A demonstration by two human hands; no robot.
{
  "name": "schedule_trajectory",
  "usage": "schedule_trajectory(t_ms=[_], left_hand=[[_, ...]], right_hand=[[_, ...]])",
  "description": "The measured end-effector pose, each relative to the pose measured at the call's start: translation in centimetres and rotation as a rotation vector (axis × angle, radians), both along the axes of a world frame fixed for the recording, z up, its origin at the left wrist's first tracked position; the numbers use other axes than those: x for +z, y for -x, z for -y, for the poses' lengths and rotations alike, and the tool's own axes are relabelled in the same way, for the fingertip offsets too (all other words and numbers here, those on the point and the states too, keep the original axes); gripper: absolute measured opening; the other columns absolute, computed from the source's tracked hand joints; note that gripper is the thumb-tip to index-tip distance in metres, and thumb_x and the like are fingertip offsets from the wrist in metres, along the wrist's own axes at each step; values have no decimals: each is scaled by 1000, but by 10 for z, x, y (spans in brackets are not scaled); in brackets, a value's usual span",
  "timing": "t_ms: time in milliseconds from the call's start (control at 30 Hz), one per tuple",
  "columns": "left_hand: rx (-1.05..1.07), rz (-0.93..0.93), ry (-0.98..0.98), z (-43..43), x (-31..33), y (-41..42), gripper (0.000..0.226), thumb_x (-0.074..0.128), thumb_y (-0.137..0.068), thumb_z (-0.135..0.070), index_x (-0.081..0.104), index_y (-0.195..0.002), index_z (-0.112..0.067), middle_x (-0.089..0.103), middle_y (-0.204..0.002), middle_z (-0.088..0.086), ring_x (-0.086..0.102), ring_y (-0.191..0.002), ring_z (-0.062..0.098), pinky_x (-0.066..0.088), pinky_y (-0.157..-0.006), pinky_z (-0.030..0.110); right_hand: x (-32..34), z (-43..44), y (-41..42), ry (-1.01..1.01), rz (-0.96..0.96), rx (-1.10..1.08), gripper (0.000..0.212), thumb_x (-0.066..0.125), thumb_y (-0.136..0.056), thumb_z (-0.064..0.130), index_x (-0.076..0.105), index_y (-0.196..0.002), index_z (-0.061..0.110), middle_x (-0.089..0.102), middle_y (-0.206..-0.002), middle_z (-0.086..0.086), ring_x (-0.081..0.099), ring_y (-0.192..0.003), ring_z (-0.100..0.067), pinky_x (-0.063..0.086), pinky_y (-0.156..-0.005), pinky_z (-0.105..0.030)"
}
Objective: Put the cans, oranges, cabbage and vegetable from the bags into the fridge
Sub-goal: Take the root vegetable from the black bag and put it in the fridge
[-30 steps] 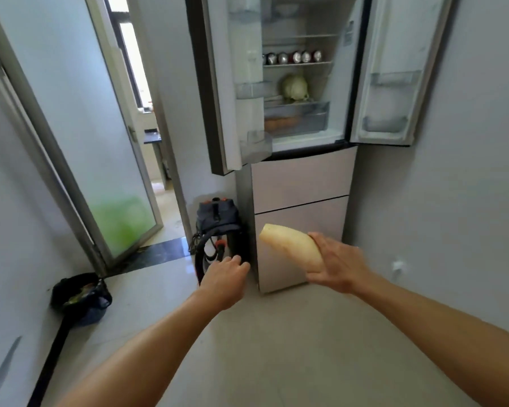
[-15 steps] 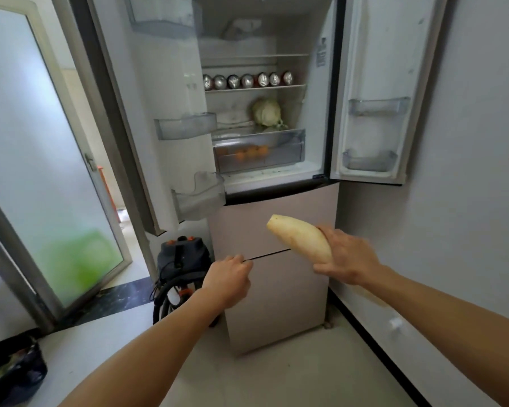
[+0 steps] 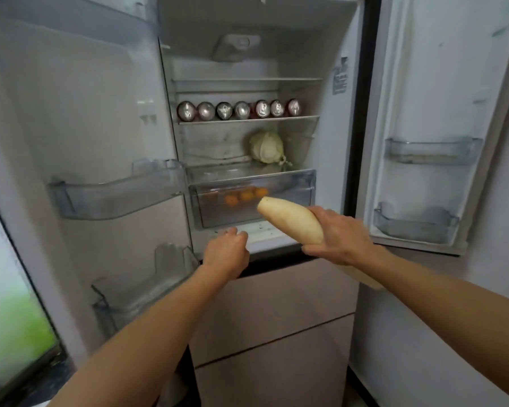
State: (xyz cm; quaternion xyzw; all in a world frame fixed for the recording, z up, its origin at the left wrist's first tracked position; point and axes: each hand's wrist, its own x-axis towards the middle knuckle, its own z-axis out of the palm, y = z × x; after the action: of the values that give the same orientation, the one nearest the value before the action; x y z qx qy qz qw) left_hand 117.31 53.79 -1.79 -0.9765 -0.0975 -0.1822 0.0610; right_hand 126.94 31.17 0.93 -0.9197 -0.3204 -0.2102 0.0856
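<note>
The fridge (image 3: 247, 19) stood open, already holding cans (image 3: 241, 110), cabbage (image 3: 266, 146) and oranges (image 3: 246, 196). Near its drawer (image 3: 291, 183), the right hand (image 3: 340, 237) grasped the vegetable (image 3: 291, 220), seemingly the last item. The left hand (image 3: 227, 254), fingers curled and empty, should probably pull the drawer open.

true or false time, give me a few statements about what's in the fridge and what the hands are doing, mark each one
1. The right hand grips a long pale vegetable. True.
2. The cans sit on the shelf below the cabbage. False: they line the shelf above it.
3. The oranges lie in the clear drawer. True.
4. The left hand holds a can. False: it holds nothing, with its fingers curled, near the drawer.
5. The upper fridge doors are closed. False: both stand open.
</note>
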Motion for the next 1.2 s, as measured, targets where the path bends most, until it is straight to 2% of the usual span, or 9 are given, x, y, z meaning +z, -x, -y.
schedule_trajectory(t_ms=[167,300,433,500,667,767,833,1067,1200], left_hand=[[110,19,22,-47,13,-78,26,46,-91,-20,54,-113,-10,53,-117,12,52,-107,32,44,-79,40],[211,115,56,-88,20,-132,32,53,-90,-25,53,-119,-12,52,-123,13,51,-112,33,45,-85,40],[330,197,51,-125,30,-190,39,57,-88,-30,52,-122,-11,49,-126,15,47,-115,35,40,-91,42],[368,252,11,-144,34,-217,36,54,-87,-31,55,-116,-11,51,-122,15,48,-112,35,39,-90,42],[431,350,-26,-191,24,-264,32,43,-92,-33,59,-100,-7,57,-108,20,54,-100,38,42,-82,43],[424,421,-31,-209,10,-277,43,31,-92,-36,63,-87,-8,62,-90,18,58,-82,38,44,-70,41],[415,469,-84,-215,0,-278,42,31,-95,-34,64,-83,-11,62,-84,14,57,-77,34,42,-68,38],[419,615,-125,-221,-11,-285,35,37,-94,-30,64,-81,-13,62,-83,8,54,-76,27,39,-68,36],[418,621,-147,-227,-14,-287,36,35,-94,-31,64,-82,-13,61,-84,8,53,-77,28,40,-67,37]], right_hand=[[36,-52,-91,-19,36,34,83,63,-66,64,32,-137,33,62,-117,-3,61,-96,-27,48,-77,-38],[57,-108,-165,-7,48,126,83,65,-63,66,38,-133,30,63,-119,-8,62,-99,-32,51,-79,-42],[72,-173,-238,5,67,200,79,69,-64,65,43,-129,28,63,-118,-9,60,-103,-33,47,-77,-40],[79,-209,-273,8,53,236,77,70,-64,64,45,-127,27,63,-117,-8,60,-104,-32,43,-74,-38],[95,-298,-339,38,-97,315,73,71,-62,66,53,-118,22,64,-116,-9,61,-103,-33,50,-81,-39],[99,-345,-361,38,-253,373,82,71,-63,65,47,-129,23,59,-126,-7,58,-110,-32,50,-90,-39],[100,-372,-372,39,-330,396,84,72,-67,61,43,-134,21,53,-134,-8,53,-117,-31,46,-93,-36],[100,-445,-391,-21,-632,457,79,65,-79,57,40,-139,13,49,-139,-11,53,-117,-32,40,-86,-35],[96,-459,-403,-108,-727,631,67,66,-75,63,57,-126,22,61,-120,-4,60,-106,-24,43,-89,-33]])
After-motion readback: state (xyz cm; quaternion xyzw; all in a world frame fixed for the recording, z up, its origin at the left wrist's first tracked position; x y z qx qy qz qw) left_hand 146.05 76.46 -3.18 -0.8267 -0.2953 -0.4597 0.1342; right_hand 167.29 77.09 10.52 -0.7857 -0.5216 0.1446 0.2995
